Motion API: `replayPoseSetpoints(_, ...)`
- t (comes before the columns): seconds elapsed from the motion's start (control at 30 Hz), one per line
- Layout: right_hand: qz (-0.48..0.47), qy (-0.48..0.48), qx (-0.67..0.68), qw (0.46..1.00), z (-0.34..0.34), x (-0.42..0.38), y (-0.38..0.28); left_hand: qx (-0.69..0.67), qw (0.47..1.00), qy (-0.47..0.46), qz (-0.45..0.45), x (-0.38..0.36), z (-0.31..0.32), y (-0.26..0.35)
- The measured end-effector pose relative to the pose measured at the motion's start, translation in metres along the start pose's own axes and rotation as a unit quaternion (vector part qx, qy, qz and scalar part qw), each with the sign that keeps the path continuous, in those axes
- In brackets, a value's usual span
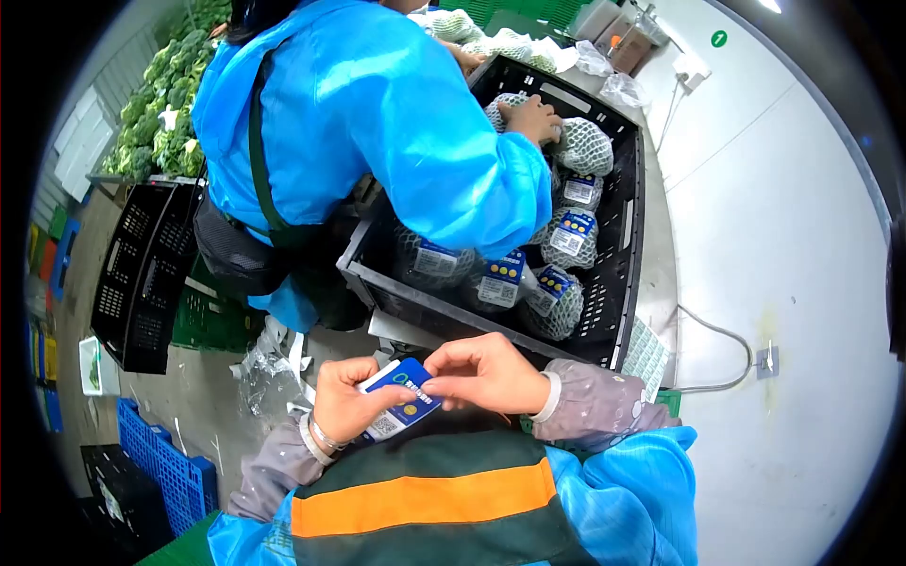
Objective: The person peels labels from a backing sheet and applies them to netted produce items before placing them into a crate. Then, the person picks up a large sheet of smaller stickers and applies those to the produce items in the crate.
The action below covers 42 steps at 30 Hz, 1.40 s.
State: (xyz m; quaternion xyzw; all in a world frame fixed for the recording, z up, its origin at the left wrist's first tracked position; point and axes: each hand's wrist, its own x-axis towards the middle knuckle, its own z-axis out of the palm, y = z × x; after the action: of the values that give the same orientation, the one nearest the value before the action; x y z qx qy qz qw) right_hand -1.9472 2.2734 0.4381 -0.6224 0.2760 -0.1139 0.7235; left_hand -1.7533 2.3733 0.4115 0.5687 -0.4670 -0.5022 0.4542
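My left hand [346,401] holds a stack of blue and white labels [400,398] in front of my apron, thumb on top. My right hand [486,373] pinches the upper right corner of the labels between thumb and fingers. Just beyond my hands is a black crate [634,236] with several net-wrapped items in it. Blue labels like mine are on several of them, such as the net-wrapped item [572,238] near the right wall. A co-worker in a blue gown [377,104] leans over the crate, one hand on a net-wrapped item at its far end.
Broccoli [165,113] is piled at the upper left, above black crates [142,274]. A blue crate [165,462] stands on the floor at the lower left, with clear plastic scraps [267,363] nearby. The white wall [755,236] is at the right.
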Motion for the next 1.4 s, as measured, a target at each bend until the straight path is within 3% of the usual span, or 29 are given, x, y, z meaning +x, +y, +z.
replayPoseSetpoints(0.1, -0.082, 0.101, -0.117, 0.985, -0.058, -0.009, -0.020, 0.092, 0.993, -0.080, 0.001, -0.005, -0.019, 0.003)
replayPoseSetpoints(0.17, -0.104, 0.208, -0.166, 0.958, -0.131, -0.020, -0.032, 0.105, 0.987, -0.102, -0.059, -0.012, -0.031, 0.007)
replayPoseSetpoints(0.23, -0.146, 0.246, -0.151, 0.946, -0.196, -0.040, -0.045, 0.121, 0.982, -0.145, -0.032, -0.014, -0.041, 0.000)
replayPoseSetpoints(0.3, -0.225, 0.345, 0.000, 0.911, -0.224, -0.041, -0.054, 0.119, 0.973, -0.168, 0.103, -0.003, -0.042, 0.008)
replayPoseSetpoints(0.33, -0.244, 0.340, 0.020, 0.908, -0.239, -0.041, -0.058, 0.124, 0.975, -0.156, 0.100, -0.002, -0.042, 0.002)
replayPoseSetpoints(0.37, -0.260, 0.337, 0.043, 0.904, -0.249, -0.038, -0.059, 0.110, 0.987, -0.115, 0.002, -0.003, -0.040, -0.006)
replayPoseSetpoints(0.43, -0.302, 0.318, 0.108, 0.892, -0.262, -0.025, -0.054, 0.156, 0.983, -0.090, -0.048, -0.003, -0.037, -0.001)
replayPoseSetpoints(0.5, -0.318, 0.279, 0.140, 0.895, -0.267, -0.007, -0.045, 0.201, 0.965, -0.167, -0.016, 0.001, -0.043, -0.010)
replayPoseSetpoints(0.57, -0.296, 0.269, 0.150, 0.904, -0.271, 0.011, -0.032, 0.189, 0.965, -0.164, 0.073, 0.005, -0.042, -0.017)
replayPoseSetpoints(0.6, -0.283, 0.300, 0.194, 0.890, -0.265, 0.021, -0.033, 0.204, 0.966, -0.161, 0.005, 0.006, -0.043, -0.010)
replayPoseSetpoints(0.63, -0.273, 0.311, 0.157, 0.897, -0.266, 0.027, -0.029, 0.200, 0.968, -0.109, -0.102, 0.003, -0.039, -0.006)
replayPoseSetpoints(0.77, -0.231, 0.310, -0.027, 0.922, -0.301, 0.049, -0.020, 0.209, 0.962, -0.143, -0.107, 0.007, -0.041, -0.001)
replayPoseSetpoints(0.9, -0.194, 0.313, -0.098, 0.925, -0.299, 0.069, -0.039, 0.145, 0.979, -0.084, -0.114, 0.007, -0.034, -0.001)
replayPoseSetpoints(0.97, -0.171, 0.271, -0.143, 0.936, -0.302, 0.091, -0.042, 0.131, 0.980, -0.071, -0.130, 0.007, -0.034, 0.001)
replayPoseSetpoints(1.03, -0.216, 0.279, -0.295, 0.888, -0.318, 0.132, -0.008, 0.144, 0.969, -0.095, -0.176, 0.009, -0.040, 0.002)
replayPoseSetpoints(1.1, -0.105, 0.324, -0.527, 0.779, -0.291, 0.134, -0.009, 0.141, 0.979, -0.082, -0.125, 0.008, -0.040, 0.003)
replayPoseSetpoints(1.17, -0.134, 0.421, -0.533, 0.722, -0.276, 0.128, -0.014, 0.123, 0.988, -0.053, -0.081, 0.010, -0.044, -0.001)
replayPoseSetpoints(1.23, -0.198, 0.417, -0.540, 0.704, -0.265, 0.118, -0.031, 0.087, 0.995, -0.008, -0.055, 0.007, -0.047, -0.015)
replayPoseSetpoints(1.27, -0.211, 0.356, -0.519, 0.748, -0.269, 0.124, -0.025, 0.116, 0.993, 0.001, -0.017, 0.014, -0.043, 0.004)
replayPoseSetpoints(1.3, -0.136, 0.282, -0.501, 0.807, -0.268, 0.130, -0.018, 0.105, 0.994, 0.009, -0.003, 0.018, -0.042, 0.007)
replayPoseSetpoints(1.37, -0.122, 0.255, -0.477, 0.832, -0.265, 0.133, -0.010, 0.071, 0.997, 0.017, 0.006, 0.029, -0.034, 0.029)
replayPoseSetpoints(1.4, -0.136, 0.261, -0.492, 0.820, -0.264, 0.131, -0.012, 0.040, 0.999, 0.024, 0.011, 0.034, -0.029, 0.035)
